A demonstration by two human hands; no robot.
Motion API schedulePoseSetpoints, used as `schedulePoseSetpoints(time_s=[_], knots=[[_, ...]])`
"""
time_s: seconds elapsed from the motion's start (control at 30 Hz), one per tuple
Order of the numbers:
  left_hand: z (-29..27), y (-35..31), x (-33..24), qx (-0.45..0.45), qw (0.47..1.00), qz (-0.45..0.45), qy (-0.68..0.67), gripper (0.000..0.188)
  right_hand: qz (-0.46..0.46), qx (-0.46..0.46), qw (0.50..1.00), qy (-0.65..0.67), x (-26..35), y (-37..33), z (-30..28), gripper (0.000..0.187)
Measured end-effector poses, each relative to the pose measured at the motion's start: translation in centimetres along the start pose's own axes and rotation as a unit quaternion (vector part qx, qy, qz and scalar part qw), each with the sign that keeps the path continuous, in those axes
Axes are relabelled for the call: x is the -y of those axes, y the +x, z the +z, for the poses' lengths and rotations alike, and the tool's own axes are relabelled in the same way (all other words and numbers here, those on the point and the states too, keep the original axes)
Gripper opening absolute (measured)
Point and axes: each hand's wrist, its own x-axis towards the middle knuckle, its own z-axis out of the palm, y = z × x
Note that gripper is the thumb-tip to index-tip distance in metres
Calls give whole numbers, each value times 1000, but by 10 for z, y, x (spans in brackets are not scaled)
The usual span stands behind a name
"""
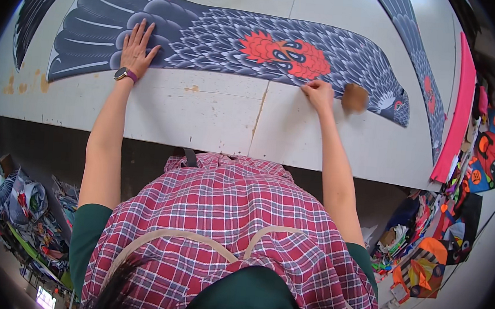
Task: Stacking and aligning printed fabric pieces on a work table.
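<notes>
A long bird-shaped fabric panel point(221, 42), printed with grey feathers and a red rooster-like motif, lies across the white table. My left hand point(137, 50), with a dark watch on its wrist, rests flat on the panel's tail end, fingers spread. At the panel's near edge, right of the middle, my right hand point(318, 94) is closed in a pinch, its fingertips at the fabric's border. Just right of that hand sits a small brown block-like object point(355, 99), slightly blurred, partly over the panel's edge near the bird's head.
The white table point(204, 113) has seams and brown stains. Another feather-printed strip point(420, 66) and a pink strip point(455, 113) lie at its right end. A dark feathered piece point(35, 13) is at the far left. Heaps of fabric scraps point(25, 207) fill the space below on both sides.
</notes>
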Motion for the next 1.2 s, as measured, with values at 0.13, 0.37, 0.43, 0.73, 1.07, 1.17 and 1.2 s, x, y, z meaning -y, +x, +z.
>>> schedulePoseSetpoints(time_s=[0.13, 0.37, 0.43, 0.73, 1.07, 1.17, 1.2], knots=[[6, 5, -13, 3, 1000, 3, 14, 64, 16, -34, 999, -33, -53, 12, -32, 23], [10, 7, -21, 0, 1000, 5, 31, 64, 84, -191, 978, 2, -98, -2, -45, 27], [5, 1, -17, 5, 999, 3, 36, 64, 51, -278, 959, -28, -97, -8, -59, 38], [9, 9, -17, -6, 1000, 9, 14, 64, -100, -313, 944, -10, -52, -5, -29, 74], [16, 15, -26, 1, 1000, 6, 26, 65, -233, -245, 941, -16, 79, -30, 60, 51], [14, 19, -25, 3, 999, 5, 36, 65, -79, -300, 947, -80, -54, 7, -15, 70], [16, 22, -28, 0, 999, 11, 32, 65, -15, -325, 936, -130, -104, 11, -42, 81]])
